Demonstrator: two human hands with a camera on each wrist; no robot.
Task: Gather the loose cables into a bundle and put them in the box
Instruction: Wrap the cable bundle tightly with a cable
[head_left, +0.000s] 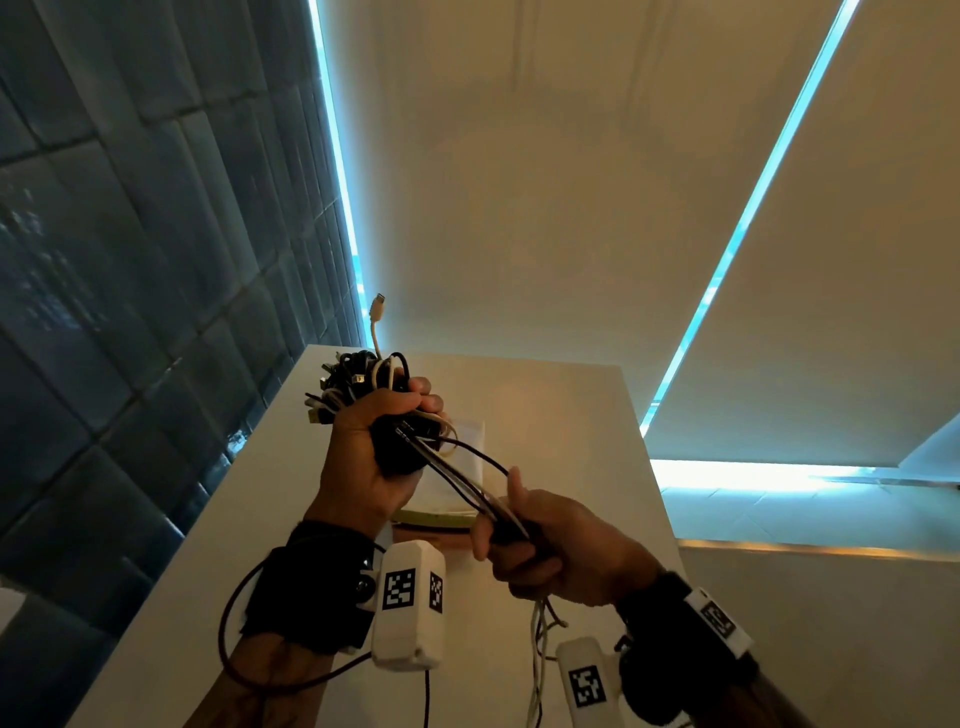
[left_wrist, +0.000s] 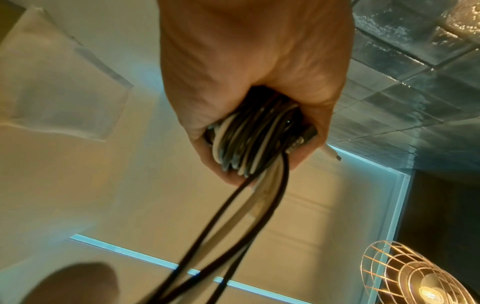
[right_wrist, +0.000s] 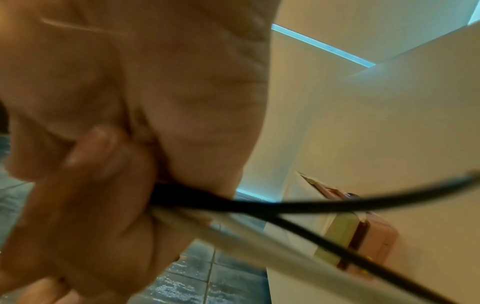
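My left hand (head_left: 363, 447) fists the cable bundle (head_left: 358, 382) above the table (head_left: 545, 395) — my right hand (head_left: 550, 551), at its 4 o'clock, clenches the trailing strands (head_left: 462, 480).

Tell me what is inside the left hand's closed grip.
The left hand grips a wound cable bundle of black and white cords; several strands run out to the right hand. The bundle's core is covered by palm and fingers.
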